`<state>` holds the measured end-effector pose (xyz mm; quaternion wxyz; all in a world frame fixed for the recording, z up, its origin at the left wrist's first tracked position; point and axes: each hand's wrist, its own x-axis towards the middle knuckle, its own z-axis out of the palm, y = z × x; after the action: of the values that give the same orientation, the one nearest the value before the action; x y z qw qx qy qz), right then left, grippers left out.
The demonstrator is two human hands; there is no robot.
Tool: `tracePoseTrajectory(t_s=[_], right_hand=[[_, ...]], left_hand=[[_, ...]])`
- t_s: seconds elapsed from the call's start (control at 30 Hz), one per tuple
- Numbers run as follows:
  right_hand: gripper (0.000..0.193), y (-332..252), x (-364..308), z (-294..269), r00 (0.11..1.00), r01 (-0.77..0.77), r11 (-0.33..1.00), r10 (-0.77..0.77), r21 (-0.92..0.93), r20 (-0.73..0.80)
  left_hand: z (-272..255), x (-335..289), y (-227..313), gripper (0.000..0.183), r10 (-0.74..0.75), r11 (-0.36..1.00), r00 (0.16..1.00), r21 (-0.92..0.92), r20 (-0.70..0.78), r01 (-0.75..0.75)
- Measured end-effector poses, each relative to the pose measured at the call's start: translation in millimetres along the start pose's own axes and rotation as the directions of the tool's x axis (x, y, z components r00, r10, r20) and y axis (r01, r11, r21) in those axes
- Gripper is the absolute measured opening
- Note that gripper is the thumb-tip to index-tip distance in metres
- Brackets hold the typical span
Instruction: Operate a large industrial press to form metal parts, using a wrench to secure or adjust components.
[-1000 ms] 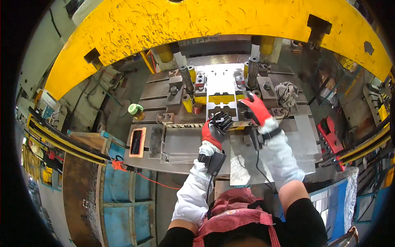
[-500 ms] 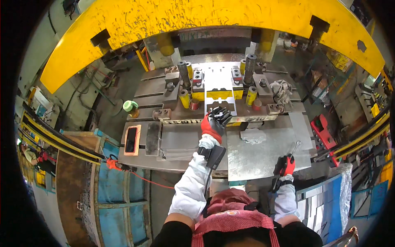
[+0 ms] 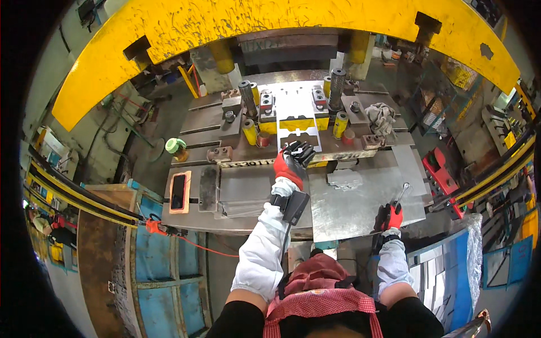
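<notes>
**Left hand [image 3: 291, 163] at the strip [image 3: 298, 104], tool [image 3: 403, 192] in the right hand [image 3: 390, 217]**

At left, a phone [image 3: 178, 191] lies on the table [image 3: 189, 217], with stacked metal sheets [image 3: 245, 197] to its right. Next, the gloved left hand is at the near end of the bright metal strip, fingers partly curled; whether they pinch it, I cannot tell. The strip runs near to far between upright posts [image 3: 337, 90], cut open toward its near end. A light, level hold clear of the cut edges would likely suit it best. Farther right, small cut plates [image 3: 345, 179] sit on a broad sheet [image 3: 360, 211]. By that sheet's near right side, the gloved right hand's fingers close around the slim tool, its rounded end pointing far; a firm grip should keep that end from scraping.
</notes>
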<state>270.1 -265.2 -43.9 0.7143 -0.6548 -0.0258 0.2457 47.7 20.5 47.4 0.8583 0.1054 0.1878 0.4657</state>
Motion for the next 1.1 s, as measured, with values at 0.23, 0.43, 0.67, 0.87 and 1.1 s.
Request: tracePoseTrajectory(t_s=[0.23,0.43,0.67,0.87,1.1], right_hand=[[0.015,1.1,2.1,-1.2,0.998,-0.05,0.994,0.053,0.098,-0.033],[0.017,28.9,28.0,-13.7,0.991,0.125,0.989,-0.128,-0.082,-0.03],[0.021,23.9,24.2,-15.5,0.994,-0.105,0.985,0.106,0.136,0.001],[0.022,36.3,36.5,-20.3,0.999,-0.031,0.992,0.034,0.122,-0.02],[0.019,19.9,22.7,-18.5,1.0,-0.021,0.999,0.02,-0.03,-0.023]], left_hand=[[3.3,2.9,-0.5,0.036,-0.011,0.999,0.998,0.039,-0.069,0.014],[-6.2,7.7,1.4,0.038,0.003,0.999,0.999,0.038,-0.04,-0.002],[-3.0,4.3,1.6,0.037,-0.019,1.0,0.999,0.023,-0.04,0.02],[-19.3,12.9,-2.1,0.041,0.013,0.999,1.0,0.036,0.014,-0.013],[-11.8,5.5,-3.2,0.035,0.028,0.999,0.999,0.039,0.047,-0.03]])
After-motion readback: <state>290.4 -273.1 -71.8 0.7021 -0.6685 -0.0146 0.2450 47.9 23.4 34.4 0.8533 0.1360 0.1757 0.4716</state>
